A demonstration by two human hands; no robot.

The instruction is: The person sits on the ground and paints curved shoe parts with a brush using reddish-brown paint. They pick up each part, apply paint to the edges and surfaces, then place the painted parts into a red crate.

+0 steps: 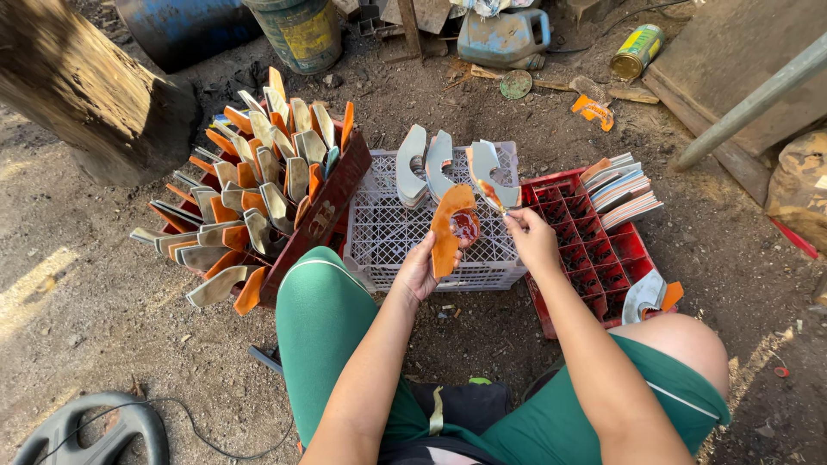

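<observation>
My left hand point(419, 269) holds a curved orange piece point(447, 226) upright over a white plastic crate point(379, 232). A dark red wet patch shows on the piece's face. My right hand point(530, 238) pinches a thin stick or brush point(493, 200) whose tip points at that patch. On top of the white crate stand up to three grey curved pieces point(448, 168), one with an orange streak.
A dark red crate point(332, 202) at the left is crammed with several orange and grey curved pieces. A red crate point(594, 258) at the right bears a stack of flat pieces point(622, 185). A log, drums, a jerrycan and a tin lie on the dirt beyond.
</observation>
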